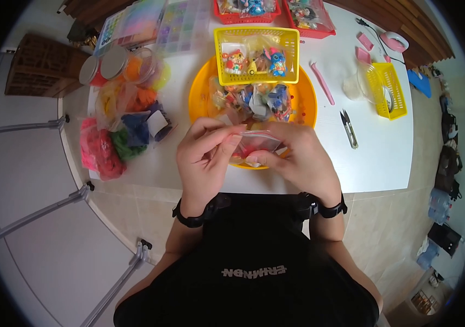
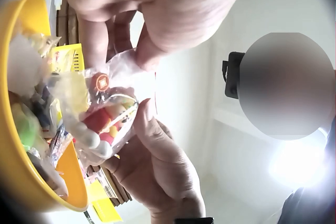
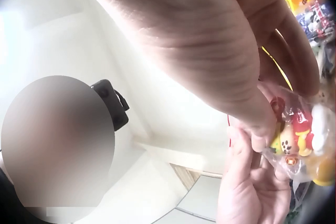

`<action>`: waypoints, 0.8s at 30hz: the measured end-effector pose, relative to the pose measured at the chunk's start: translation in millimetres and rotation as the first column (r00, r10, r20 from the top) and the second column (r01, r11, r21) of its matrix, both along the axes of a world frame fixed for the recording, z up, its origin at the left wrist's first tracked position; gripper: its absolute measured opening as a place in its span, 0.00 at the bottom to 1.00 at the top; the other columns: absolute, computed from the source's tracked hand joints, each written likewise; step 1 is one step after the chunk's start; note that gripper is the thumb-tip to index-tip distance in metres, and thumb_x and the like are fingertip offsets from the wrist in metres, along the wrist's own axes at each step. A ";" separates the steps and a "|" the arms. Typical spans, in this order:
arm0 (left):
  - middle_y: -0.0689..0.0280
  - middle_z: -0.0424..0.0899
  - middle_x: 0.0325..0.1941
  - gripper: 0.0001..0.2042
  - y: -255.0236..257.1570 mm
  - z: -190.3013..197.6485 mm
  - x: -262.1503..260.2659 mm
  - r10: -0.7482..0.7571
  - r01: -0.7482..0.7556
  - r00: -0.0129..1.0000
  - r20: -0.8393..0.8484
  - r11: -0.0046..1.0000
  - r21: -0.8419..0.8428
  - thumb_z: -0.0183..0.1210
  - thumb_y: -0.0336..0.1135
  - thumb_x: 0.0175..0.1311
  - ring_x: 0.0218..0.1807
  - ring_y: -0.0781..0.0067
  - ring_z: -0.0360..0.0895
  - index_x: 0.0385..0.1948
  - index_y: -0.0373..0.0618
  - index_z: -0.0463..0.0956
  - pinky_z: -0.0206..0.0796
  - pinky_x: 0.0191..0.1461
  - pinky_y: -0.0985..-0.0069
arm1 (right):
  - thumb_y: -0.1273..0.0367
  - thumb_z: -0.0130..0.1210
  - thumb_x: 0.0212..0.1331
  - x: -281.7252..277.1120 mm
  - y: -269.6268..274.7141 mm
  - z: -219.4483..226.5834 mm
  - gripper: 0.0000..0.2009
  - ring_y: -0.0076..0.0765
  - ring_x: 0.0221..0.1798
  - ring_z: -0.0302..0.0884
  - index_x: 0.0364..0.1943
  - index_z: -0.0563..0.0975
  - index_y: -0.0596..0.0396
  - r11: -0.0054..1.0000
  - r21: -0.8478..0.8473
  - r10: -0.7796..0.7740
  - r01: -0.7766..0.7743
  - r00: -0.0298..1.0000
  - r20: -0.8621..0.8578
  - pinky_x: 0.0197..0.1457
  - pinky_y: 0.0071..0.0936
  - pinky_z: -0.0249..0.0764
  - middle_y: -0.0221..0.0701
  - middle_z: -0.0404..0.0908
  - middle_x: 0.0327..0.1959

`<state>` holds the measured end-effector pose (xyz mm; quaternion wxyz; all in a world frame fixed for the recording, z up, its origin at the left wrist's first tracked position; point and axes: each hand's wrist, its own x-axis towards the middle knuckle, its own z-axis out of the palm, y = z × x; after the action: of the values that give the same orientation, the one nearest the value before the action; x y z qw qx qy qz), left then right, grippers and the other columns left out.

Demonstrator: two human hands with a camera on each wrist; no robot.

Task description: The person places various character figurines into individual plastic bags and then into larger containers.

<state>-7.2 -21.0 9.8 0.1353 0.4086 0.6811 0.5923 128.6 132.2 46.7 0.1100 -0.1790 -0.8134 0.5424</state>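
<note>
A small clear zip bag with a red line along its top is held between both hands over a yellow tub. My left hand pinches one end of its top edge. At the other side, my right hand grips the bag between thumb and fingers. Inside, a red and yellow toy figure with white rounded parts shows through the plastic in the left wrist view, beside a round reddish piece. Several bagged toys lie in the tub just beyond the hands.
A yellow basket of bagged figures stands at the tub's far side, with red baskets behind. To the left are lidded jars and colored bags. Thread snips, pink tweezers and another yellow basket lie right.
</note>
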 end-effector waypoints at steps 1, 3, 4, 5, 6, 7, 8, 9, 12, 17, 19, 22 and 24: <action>0.67 0.81 0.39 0.08 -0.8 1.7 0.7 0.001 0.000 1.000 0.018 0.999 -0.040 0.64 0.25 0.68 0.37 0.82 0.78 0.47 0.37 0.86 0.67 0.36 0.84 | 0.71 0.69 0.58 -0.9 -0.7 -1.9 0.10 0.47 0.32 0.85 0.41 0.83 0.61 1.000 0.022 0.013 -0.013 1.000 -0.005 0.38 0.33 0.79 0.42 0.83 0.30; 0.66 0.81 0.40 0.09 1.7 5.4 1.0 0.006 -0.004 0.995 0.096 1.000 -0.026 0.63 0.25 0.70 0.39 0.82 0.78 0.48 0.36 0.85 0.67 0.38 0.85 | 0.72 0.67 0.60 -2.1 -0.5 -3.9 0.09 0.47 0.31 0.84 0.42 0.83 0.61 0.999 0.037 0.016 -0.016 1.000 -0.006 0.37 0.33 0.78 0.43 0.83 0.29; 0.66 0.82 0.41 0.09 3.0 6.5 1.7 0.008 -0.005 0.991 0.136 1.000 -0.018 0.62 0.26 0.70 0.40 0.82 0.78 0.49 0.36 0.85 0.67 0.39 0.85 | 0.72 0.67 0.60 -2.7 0.9 -4.0 0.09 0.45 0.31 0.84 0.42 0.83 0.61 0.999 0.032 0.007 -0.006 1.000 -0.003 0.37 0.33 0.78 0.43 0.83 0.29; 0.66 0.82 0.42 0.10 4.6 4.4 1.3 0.004 -0.006 0.988 0.154 1.000 0.010 0.61 0.26 0.72 0.41 0.82 0.79 0.51 0.35 0.83 0.68 0.40 0.85 | 0.73 0.66 0.61 -3.5 2.6 -3.1 0.08 0.44 0.30 0.84 0.42 0.83 0.61 1.000 0.030 -0.003 0.003 1.000 0.001 0.36 0.33 0.77 0.42 0.83 0.28; 0.66 0.83 0.43 0.11 6.7 -0.2 0.0 -0.001 -0.006 0.985 0.172 0.999 0.040 0.59 0.27 0.74 0.43 0.81 0.79 0.53 0.35 0.82 0.69 0.42 0.85 | 0.73 0.65 0.62 -4.4 4.0 -2.1 0.08 0.41 0.29 0.84 0.42 0.83 0.61 0.999 -0.022 -0.038 0.039 0.999 0.014 0.36 0.32 0.77 0.42 0.83 0.28; 0.65 0.83 0.44 0.12 8.4 -1.9 -0.6 -0.005 -0.008 0.982 0.190 0.998 0.067 0.57 0.28 0.75 0.44 0.81 0.80 0.55 0.34 0.81 0.69 0.43 0.85 | 0.73 0.65 0.62 -5.8 5.4 -1.3 0.08 0.37 0.29 0.83 0.43 0.83 0.61 0.994 -0.074 -0.072 0.074 0.997 0.029 0.35 0.32 0.76 0.41 0.83 0.27; 0.65 0.83 0.45 0.13 9.4 -0.3 0.4 -0.005 -0.016 0.960 0.278 0.997 0.072 0.55 0.29 0.76 0.45 0.80 0.80 0.57 0.34 0.79 0.71 0.44 0.84 | 0.74 0.65 0.62 -8.0 7.2 -1.0 0.08 0.34 0.28 0.82 0.43 0.83 0.61 0.986 -0.127 -0.104 0.109 0.994 0.045 0.35 0.31 0.76 0.40 0.83 0.27; 0.64 0.84 0.46 0.14 11.0 4.0 2.3 -0.006 -0.024 0.931 0.365 0.997 0.076 0.53 0.29 0.78 0.46 0.80 0.81 0.58 0.33 0.77 0.72 0.46 0.83 | 0.74 0.64 0.63 -11.4 10.4 -2.3 0.08 0.31 0.27 0.81 0.43 0.83 0.62 0.975 -0.164 -0.149 0.148 0.989 0.007 0.34 0.30 0.75 0.39 0.83 0.26; 0.62 0.84 0.46 0.15 11.9 8.4 4.2 0.007 -0.046 0.873 0.487 0.997 0.068 0.49 0.30 0.80 0.47 0.78 0.81 0.60 0.32 0.75 0.76 0.51 0.78 | 0.72 0.63 0.65 -26.6 32.8 -3.7 0.08 0.24 0.26 0.77 0.43 0.83 0.64 0.961 -0.174 -0.228 0.216 0.972 -0.050 0.34 0.27 0.74 0.36 0.83 0.25; 0.61 0.83 0.42 0.13 -0.2 1.8 -0.1 -0.008 -0.038 0.897 0.442 0.995 0.095 0.47 0.29 0.80 0.44 0.76 0.82 0.55 0.31 0.77 0.79 0.53 0.75 | 0.67 0.63 0.66 -62.2 87.8 -29.3 0.12 0.23 0.25 0.77 0.39 0.84 0.66 0.969 0.003 -0.246 0.248 0.960 -0.132 0.34 0.26 0.75 0.35 0.84 0.23; 0.61 0.83 0.40 0.13 -5.7 -0.7 -1.3 0.001 -0.051 0.922 0.388 0.992 0.118 0.47 0.29 0.80 0.43 0.76 0.83 0.53 0.31 0.77 0.79 0.52 0.75 | 0.67 0.63 0.65 -75.5 97.0 -32.4 0.12 0.26 0.25 0.79 0.38 0.84 0.66 0.971 0.021 -0.237 0.240 0.968 -0.081 0.34 0.28 0.75 0.35 0.85 0.23; 0.61 0.84 0.37 0.12 -10.6 -2.4 -1.9 0.035 -0.089 0.926 0.377 0.988 0.126 0.47 0.29 0.80 0.40 0.76 0.83 0.51 0.30 0.78 0.79 0.50 0.76 | 0.67 0.64 0.64 -94.0 103.3 -40.4 0.11 0.30 0.27 0.83 0.38 0.85 0.66 0.972 0.063 -0.224 0.225 0.974 -0.018 0.34 0.30 0.77 0.37 0.86 0.25; 0.62 0.84 0.35 0.12 -13.5 -3.7 -1.9 0.058 -0.114 0.924 0.377 0.985 0.127 0.47 0.29 0.80 0.39 0.76 0.83 0.51 0.30 0.78 0.78 0.48 0.77 | 0.67 0.64 0.64 -100.7 101.5 -45.0 0.11 0.32 0.28 0.85 0.38 0.85 0.65 0.966 0.094 -0.241 0.240 0.970 0.008 0.36 0.31 0.78 0.39 0.87 0.26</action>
<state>-9.1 -34.5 6.2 0.2055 0.2675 0.6151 0.7127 27.9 233.8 1.7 0.1752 -0.2763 -0.8110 0.4850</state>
